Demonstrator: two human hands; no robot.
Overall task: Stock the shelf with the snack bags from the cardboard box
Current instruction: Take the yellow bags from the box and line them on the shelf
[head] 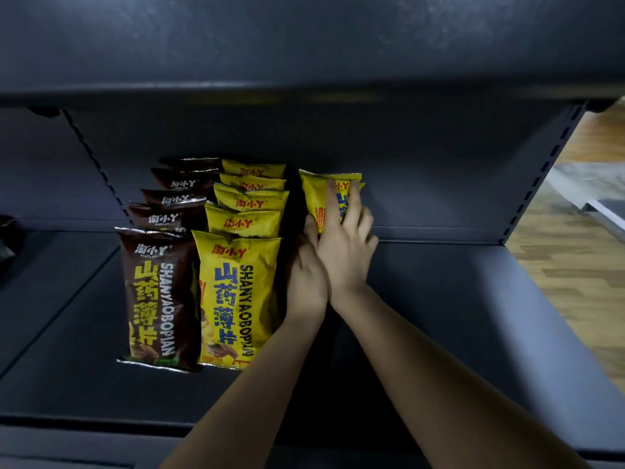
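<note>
On the dark shelf (456,299), toward its middle, both bare forearms reach in from the front edge and the two hands meet at a yellow snack bag (319,198) standing upright near the back panel. The right hand (345,252) lies over the bag's front with fingers fairly straight and spread, fingertips pressed near its top edge. The left hand (306,282) sits just beside and partly under the right one, its thumb up against the bag's lower left corner; its fingers are hidden, so how far they curl cannot be told.

Left of the hands, two rows of bags stand one behind another from the shelf's front toward the back: a brown row (157,296) and, touching it on the right, a yellow row (236,296). The front bags read "SHANYAOBOPIAN" beside large Chinese characters, with a brand mark ending in "Y" near the top; bags behind show only their top strips.

The held bag's print is mostly covered by fingers. A second yellow bag seems to stand behind it, barely showing. At the right edge, wooden flooring (575,265) appears, blurred.
</note>
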